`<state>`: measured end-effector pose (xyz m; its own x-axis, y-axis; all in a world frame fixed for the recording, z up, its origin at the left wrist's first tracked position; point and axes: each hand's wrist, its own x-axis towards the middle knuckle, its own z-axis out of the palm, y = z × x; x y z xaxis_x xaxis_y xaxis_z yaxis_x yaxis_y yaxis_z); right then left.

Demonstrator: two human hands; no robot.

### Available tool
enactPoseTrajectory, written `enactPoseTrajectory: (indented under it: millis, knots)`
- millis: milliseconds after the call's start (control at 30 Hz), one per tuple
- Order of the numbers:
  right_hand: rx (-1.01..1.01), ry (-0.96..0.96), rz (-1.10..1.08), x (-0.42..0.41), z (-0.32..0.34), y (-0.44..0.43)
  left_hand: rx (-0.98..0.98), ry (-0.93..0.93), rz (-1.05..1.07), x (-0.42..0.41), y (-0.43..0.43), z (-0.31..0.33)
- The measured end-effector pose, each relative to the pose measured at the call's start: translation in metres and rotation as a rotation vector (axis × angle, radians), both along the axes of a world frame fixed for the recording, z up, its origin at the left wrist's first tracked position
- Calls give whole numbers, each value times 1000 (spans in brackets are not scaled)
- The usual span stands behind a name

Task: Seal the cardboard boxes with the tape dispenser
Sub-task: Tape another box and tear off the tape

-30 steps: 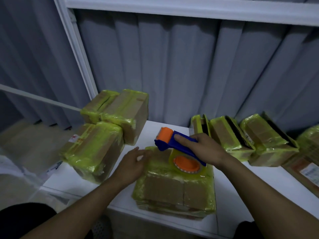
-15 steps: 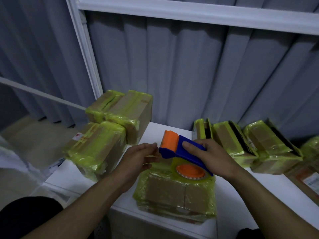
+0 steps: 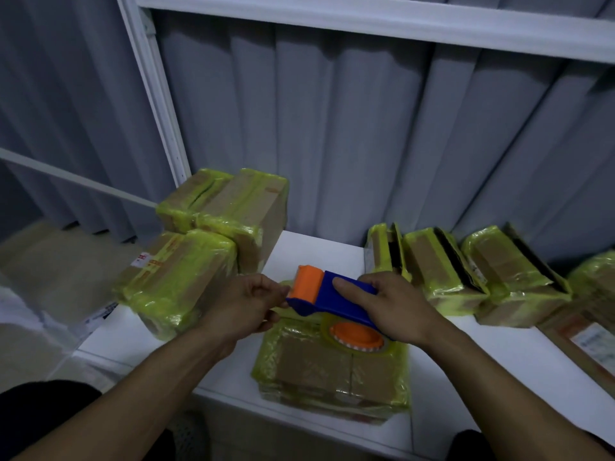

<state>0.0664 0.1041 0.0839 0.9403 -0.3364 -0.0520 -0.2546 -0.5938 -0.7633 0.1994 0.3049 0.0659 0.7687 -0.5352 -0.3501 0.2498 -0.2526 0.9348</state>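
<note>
Right hand [image 3: 396, 307] grips the tape dispenser [image 3: 329, 299]; left hand [image 3: 244, 306] pinches its front end.

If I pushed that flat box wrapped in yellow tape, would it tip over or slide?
Probably slide: the flat cardboard box wrapped in shiny yellow-green tape lies low and wide on the smooth white table, so tipping seems unlikely. Its glossy wrap may feel slippery.

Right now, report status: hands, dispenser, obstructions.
Right hand grips blue-and-orange plastic tape dispenser over yellow-taped cardboard box. Left hand curled at its orange roller; hold unclear. No obstruction seen.
</note>
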Motion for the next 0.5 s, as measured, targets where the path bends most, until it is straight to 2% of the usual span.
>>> enactPoseTrajectory:
  millis: [300,500]
  knots:
    - [-250,48,18,4,1,-6,130,2,72,30,25,0]
    - [-488,168,21,9,0,-4,171,-116,200,39,42,-13]
